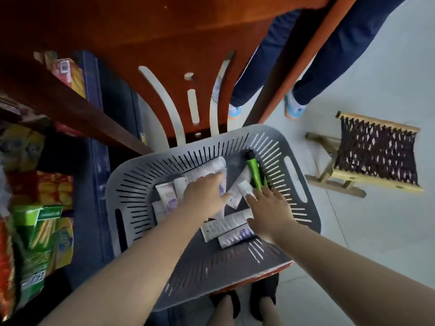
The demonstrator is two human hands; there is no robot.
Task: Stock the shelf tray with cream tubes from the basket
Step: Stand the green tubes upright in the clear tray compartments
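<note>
Both hands (204, 196) (270, 212) reach among cream tubes (226, 225); grips unclear | basket (131, 175)

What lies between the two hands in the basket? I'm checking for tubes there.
In the head view, white cream tubes lie between the left hand and right hand, on the basket floor.

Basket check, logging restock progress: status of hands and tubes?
Both hands in grey basket. Left hand on white tubes, grip unclear. Right hand open by green tube. Nothing blocking.
</note>
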